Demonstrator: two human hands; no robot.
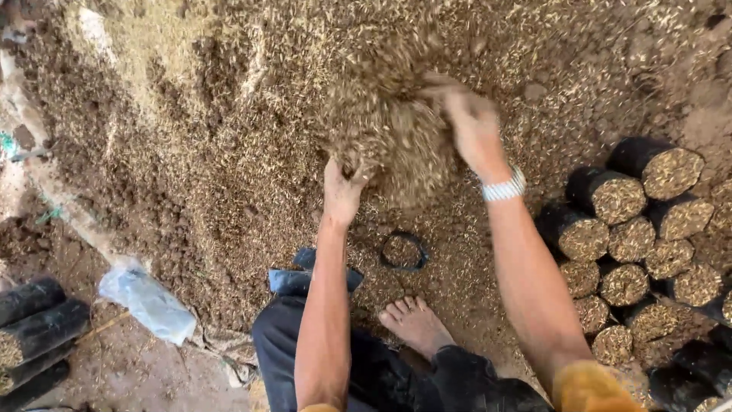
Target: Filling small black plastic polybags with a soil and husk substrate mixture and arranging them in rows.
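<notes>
At the bottom of the frame my dark trousers (366,374) cover my legs, and my bare foot (415,324) rests on the ground just right of centre. Just above the foot an open black bag (403,251) stands with its round mouth up, filled with the husk and soil mix. It sits below and between my two hands, apart from both.

My left hand (341,187) is at the centre of the frame, fingers curled up into the lower left edge of a loose clump of husk mix (396,141). My right hand (474,130), with a pale band (505,188) on the wrist, is at the clump's right edge, blurred, so I cannot tell how far its fingers are open. The clump hangs between the two hands, spilling down.

On the right side of the frame, filled black bags (625,252) stand packed together, their tops showing the same mix. At lower left, more black bags (34,328) lie on their sides, with a clear plastic bag (149,301) beside them.

Beyond my hands, the big heap of husk and soil (229,114) fills the upper frame.
</notes>
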